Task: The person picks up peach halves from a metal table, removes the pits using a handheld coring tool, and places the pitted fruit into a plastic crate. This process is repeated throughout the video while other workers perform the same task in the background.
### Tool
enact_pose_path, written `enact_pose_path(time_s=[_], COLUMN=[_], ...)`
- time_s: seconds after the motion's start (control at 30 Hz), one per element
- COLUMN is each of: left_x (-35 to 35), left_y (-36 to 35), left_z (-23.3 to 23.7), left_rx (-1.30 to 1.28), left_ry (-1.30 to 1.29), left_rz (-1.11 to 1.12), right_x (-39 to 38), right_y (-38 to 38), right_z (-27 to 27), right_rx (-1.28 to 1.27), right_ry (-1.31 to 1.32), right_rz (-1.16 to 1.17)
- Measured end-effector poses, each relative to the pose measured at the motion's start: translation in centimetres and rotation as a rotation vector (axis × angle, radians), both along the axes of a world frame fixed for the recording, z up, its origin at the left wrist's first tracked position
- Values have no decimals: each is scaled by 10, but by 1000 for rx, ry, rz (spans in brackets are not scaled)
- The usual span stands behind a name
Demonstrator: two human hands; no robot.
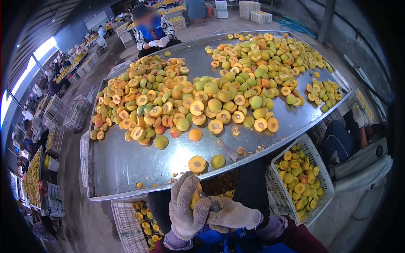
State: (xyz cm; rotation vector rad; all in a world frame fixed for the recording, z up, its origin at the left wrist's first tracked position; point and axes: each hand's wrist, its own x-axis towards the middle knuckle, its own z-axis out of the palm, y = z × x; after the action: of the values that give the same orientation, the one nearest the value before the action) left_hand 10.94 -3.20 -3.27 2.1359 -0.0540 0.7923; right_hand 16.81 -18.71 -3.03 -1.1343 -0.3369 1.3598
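Observation:
My left hand (pixel 185 206), in a grey knit glove, is closed around a yellow peach (pixel 195 198), held in front of my body just off the table's near edge. My right hand (pixel 232 213), gloved too, comes in from the right and meets the left one. Its fingers are curled around a small dark metal tool (pixel 215 205), mostly hidden by the glove. On the metal table (pixel 122 168) just beyond my hands lie a cut peach half (pixel 197 164) and a greenish peach (pixel 217 161). A large heap of peaches (pixel 211 88), many halved with pits showing, spreads over the table.
A crate of peach halves (pixel 300 181) stands at my right, and another crate (pixel 128 227) at my lower left. A flat strip (pixel 226 149) lies near the table edge. Across the table sits a person (pixel 154 33) in gloves; another person (pixel 341 139) is at the right.

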Motion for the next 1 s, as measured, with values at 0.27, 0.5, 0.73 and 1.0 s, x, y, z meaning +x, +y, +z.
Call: enact_pose_path(time_s=[0.27, 0.5, 0.73, 1.0], left_x=[10, 5, -15, -7], left_y=[2, -1, 20, 4], left_z=[14, -1, -25, -13], left_rx=[-1022, -1407, -1090, -1432], left_ry=[418, 312, 641, 201], left_rz=[-118, -223, -363, -100], right_x=[2, -1, 9, -25], right_y=[0, 0, 0, 16], right_z=[3, 10, 13, 2], right_rx=[-116, -251, -458, -406], right_ry=[-133, -291, -585, -1132], right_rz=[0, -222, -316, -181])
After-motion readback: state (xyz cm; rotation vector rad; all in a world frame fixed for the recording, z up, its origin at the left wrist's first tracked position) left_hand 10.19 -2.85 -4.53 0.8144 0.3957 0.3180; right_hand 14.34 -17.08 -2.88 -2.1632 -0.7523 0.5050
